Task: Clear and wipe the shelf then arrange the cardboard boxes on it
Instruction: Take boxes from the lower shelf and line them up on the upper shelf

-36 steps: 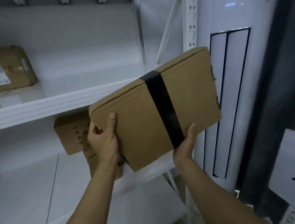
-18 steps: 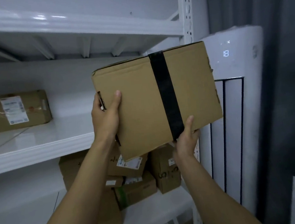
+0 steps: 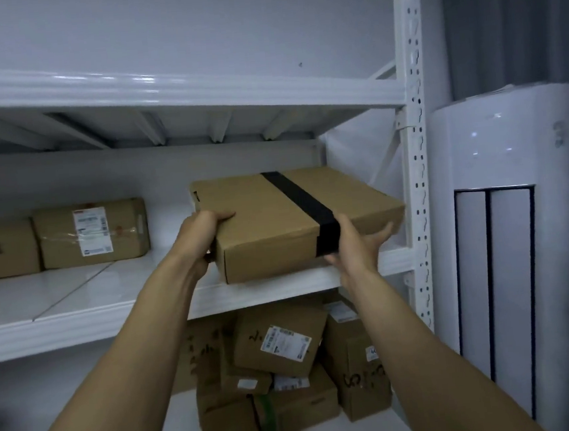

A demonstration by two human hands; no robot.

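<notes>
- Half a second ago the box (image 3: 277, 223) was tilted in the air; now it lies flat on the right end of the shelf (image 3: 112, 309).
- The left hand (image 3: 201, 229) grips its near left corner; the right hand (image 3: 354, 247), fingers stretched, presses its front side.
- I judge that only a push deeper remains.
- The box is low, rectangular brown cardboard with one black tape band (image 3: 302, 196); the shelf is glossy white.
</notes>
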